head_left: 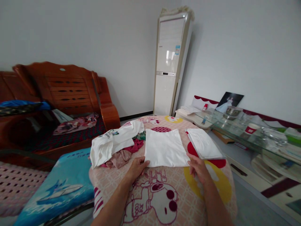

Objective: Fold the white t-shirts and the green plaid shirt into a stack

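Observation:
A white folded cloth, perhaps a garment [166, 148], lies flat on a round table with a pink patterned cover [141, 188]. My left hand [137, 166] pinches its near left corner between thumb and fingers. At the near right corner, my right hand [197, 166] grips the cloth the same way. Right of it rests a neatly folded white stack of cloth [204, 143]. To the left is a loose heap with a white printed shirt [110, 142] on top and a dusty-pink garment [119, 158] below.
A wooden sofa [68, 84] stands at the left, with a blue cushion-like cover [63, 185] nearer me. At the right, a glass-topped cabinet [225, 127] carries a paper cup [251, 128] and a metal bowl [233, 111]. A tall air conditioner [168, 62] fills the corner behind.

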A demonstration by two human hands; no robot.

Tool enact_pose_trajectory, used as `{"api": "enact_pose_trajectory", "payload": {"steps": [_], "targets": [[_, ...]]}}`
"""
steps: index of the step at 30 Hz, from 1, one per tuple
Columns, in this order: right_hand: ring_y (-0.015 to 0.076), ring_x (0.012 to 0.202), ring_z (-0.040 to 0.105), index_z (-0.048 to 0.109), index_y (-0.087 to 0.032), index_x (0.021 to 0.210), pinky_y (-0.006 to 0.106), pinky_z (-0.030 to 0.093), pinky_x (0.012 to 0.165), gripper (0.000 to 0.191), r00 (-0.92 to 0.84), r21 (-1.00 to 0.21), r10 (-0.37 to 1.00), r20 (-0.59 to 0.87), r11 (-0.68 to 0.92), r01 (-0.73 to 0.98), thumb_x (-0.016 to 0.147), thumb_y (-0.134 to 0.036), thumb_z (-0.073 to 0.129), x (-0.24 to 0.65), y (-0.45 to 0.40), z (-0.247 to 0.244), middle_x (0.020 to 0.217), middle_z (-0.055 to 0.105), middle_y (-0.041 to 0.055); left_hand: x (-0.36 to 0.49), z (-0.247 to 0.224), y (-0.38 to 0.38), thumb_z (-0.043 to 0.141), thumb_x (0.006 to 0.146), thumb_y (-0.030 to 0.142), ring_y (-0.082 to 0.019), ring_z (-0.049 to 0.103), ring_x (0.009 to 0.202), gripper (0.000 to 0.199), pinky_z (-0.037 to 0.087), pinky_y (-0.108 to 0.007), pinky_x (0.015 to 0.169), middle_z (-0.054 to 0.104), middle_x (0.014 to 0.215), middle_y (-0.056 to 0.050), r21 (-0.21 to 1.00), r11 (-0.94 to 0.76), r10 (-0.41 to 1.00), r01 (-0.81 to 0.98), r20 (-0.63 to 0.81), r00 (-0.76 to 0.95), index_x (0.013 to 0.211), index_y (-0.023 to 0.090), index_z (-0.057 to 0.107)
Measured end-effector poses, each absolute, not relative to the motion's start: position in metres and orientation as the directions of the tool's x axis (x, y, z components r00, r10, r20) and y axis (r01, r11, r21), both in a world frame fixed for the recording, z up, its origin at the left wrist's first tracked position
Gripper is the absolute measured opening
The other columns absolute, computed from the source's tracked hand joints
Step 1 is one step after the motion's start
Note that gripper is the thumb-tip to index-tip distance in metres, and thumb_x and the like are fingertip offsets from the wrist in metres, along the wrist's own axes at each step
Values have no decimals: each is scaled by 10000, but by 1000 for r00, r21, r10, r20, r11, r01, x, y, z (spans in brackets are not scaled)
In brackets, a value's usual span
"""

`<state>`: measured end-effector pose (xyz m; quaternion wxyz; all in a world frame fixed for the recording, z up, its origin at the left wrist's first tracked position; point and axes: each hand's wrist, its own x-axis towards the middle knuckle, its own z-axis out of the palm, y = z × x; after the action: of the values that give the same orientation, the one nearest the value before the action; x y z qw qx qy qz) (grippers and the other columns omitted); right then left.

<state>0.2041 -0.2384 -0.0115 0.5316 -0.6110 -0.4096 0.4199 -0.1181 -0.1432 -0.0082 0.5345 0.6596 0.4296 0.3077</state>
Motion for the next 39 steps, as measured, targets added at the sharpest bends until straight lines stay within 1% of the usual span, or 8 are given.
{"api": "enact_pose_trajectory", "payload": {"steps": [7, 14, 17, 22, 28, 34, 36, 39], "targets": [[95, 269, 365, 648, -69, 1143, 195, 268, 292, 636, 487, -982, 872, 41, -55, 182, 662, -485, 619, 207, -230, -19, 332, 430, -84, -116, -10, -139, 531, 759, 589, -148, 497, 608, 485, 334, -227, 532, 572, 640, -3, 944, -216, 934, 249, 125, 335, 743, 122, 658], [91, 289, 359, 691, -84, 1003, 205, 273, 315, 516, 504, -970, 862, 53, -76, 231, 644, -449, 628, 213, -230, -23, 344, 431, -80, -116, -21, -134, 452, 807, 527, -114, 383, 540, 446, 241, -230, 511, 375, 525, 33, 851, -266, 960, 453, 190, 206, 530, 177, 434], [86, 285, 341, 709, -98, 919, 208, 260, 319, 457, 486, -967, 871, 63, -67, 246, 625, -440, 629, 214, -229, -25, 329, 411, -80, -117, -18, -139, 481, 790, 424, -116, 401, 530, 357, 247, -238, 526, 408, 517, 33, 798, -265, 964, 542, 198, 179, 532, 179, 453], [96, 299, 377, 689, -93, 1060, 206, 264, 325, 558, 463, -978, 886, 38, -62, 199, 628, -441, 639, 211, -229, -23, 354, 454, -72, -118, -14, -146, 485, 804, 339, -137, 491, 572, 259, 292, -242, 563, 533, 574, 11, 745, -276, 961, 608, 218, 169, 613, 174, 545], [95, 277, 358, 703, -141, 805, 210, 255, 307, 330, 543, -971, 839, 16, -117, 210, 599, -381, 612, 207, -226, -20, 325, 423, -75, -119, -14, -145, 506, 801, 239, -136, 530, 592, 193, 301, -235, 583, 587, 606, -7, 648, -239, 971, 723, 171, 167, 635, 163, 570], [125, 283, 390, 706, -105, 1015, 237, 294, 319, 512, 538, -949, 842, 25, -149, 279, 649, -443, 592, 213, -225, -23, 348, 472, -59, -123, -8, -134, 538, 808, 293, -146, 548, 602, 240, 303, -231, 568, 587, 577, 1, 700, -215, 973, 682, 91, 213, 622, 157, 603], [160, 366, 505, 719, -122, 1023, 260, 393, 383, 499, 539, -918, 839, 80, -148, 367, 686, -457, 566, 217, -220, -24, 442, 585, -9, -122, -6, -125, 534, 832, 356, -158, 573, 624, 305, 311, -233, 570, 607, 588, -11, 694, -221, 969, 685, 75, 236, 616, 158, 618], [226, 712, 677, 751, -162, 931, 305, 522, 659, 398, 495, -819, 838, 229, -109, 563, 720, -422, 535, 225, -204, -22, 778, 739, 77, -116, -3, -109, 521, 862, 373, -181, 625, 694, 329, 340, -239, 597, 669, 677, -57, 620, -195, 979, 760, 83, 184, 650, 158, 651]]}}
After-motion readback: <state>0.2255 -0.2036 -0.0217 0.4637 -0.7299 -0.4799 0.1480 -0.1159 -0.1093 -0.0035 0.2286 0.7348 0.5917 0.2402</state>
